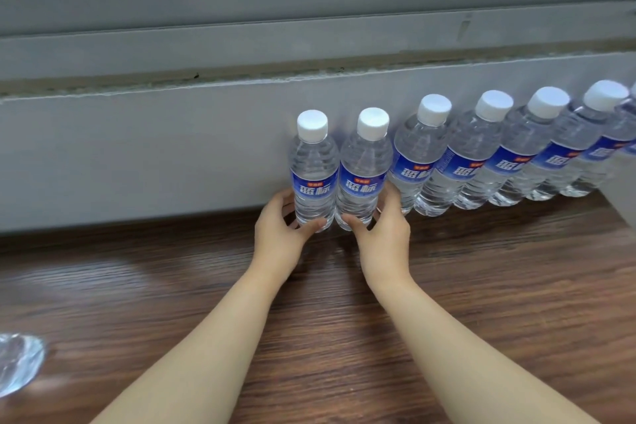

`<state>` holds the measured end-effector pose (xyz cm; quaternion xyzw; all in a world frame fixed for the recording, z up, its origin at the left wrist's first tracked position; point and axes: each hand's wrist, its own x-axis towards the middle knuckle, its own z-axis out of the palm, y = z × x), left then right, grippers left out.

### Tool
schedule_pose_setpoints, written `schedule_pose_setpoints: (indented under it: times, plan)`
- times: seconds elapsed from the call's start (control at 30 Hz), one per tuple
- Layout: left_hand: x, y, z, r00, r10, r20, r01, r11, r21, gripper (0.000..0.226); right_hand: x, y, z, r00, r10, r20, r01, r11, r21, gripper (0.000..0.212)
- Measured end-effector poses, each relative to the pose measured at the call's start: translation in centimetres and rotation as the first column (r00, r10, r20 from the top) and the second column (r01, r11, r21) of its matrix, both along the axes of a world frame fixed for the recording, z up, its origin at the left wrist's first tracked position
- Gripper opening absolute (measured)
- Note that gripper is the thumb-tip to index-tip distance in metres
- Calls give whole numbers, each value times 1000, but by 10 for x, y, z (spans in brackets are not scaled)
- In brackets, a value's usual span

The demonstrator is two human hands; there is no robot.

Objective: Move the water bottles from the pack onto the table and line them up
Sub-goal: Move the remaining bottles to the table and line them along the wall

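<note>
- Gripping low: left hand [280, 234] curls round one bottle [313, 175]; right hand [382, 234] curls round its neighbour [361, 179].
- Location: both bottles stand on the table [481, 268] against the wall [137, 148], at the left end of the row [499, 155].
- Risk: a sideways nudge on release could topple the tall bottles, domino-fashion, along the touching row.
- Risk: uneven spacing would break the line.
</note>
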<state>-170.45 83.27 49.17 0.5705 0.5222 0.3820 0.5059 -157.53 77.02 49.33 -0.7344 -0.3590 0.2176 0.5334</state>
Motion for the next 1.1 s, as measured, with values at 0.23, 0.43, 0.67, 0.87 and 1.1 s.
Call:
schedule_pose_setpoints:
  times: [0.23, 0.43, 0.67, 0.87, 1.1]
  plan:
    - [3, 0, -2, 1000, 12, 17, -12, 1000, 17, 57, -6, -7, -3, 987, -109, 120, 109, 994, 6, 60]
    - [6, 1, 1, 999, -4, 40, 4, 1000, 12, 53, -6, -9, -4, 979, -205, 8, 204, 978, 53, 42]
    - [16, 1, -5, 998, 21, 66, -22, 1000, 16, 54, 2, -7, -2, 977, -211, 33, 209, 976, 61, 40]
    - [15, 2, -6, 998, 23, 56, -24, 999, 21, 57, -1, -4, -8, 970, -234, 68, 230, 971, 62, 40]
    - [13, 2, -5, 1000, -8, 14, 7, 1000, 30, 58, -2, -2, -7, 965, -238, 106, 234, 971, 47, 40]
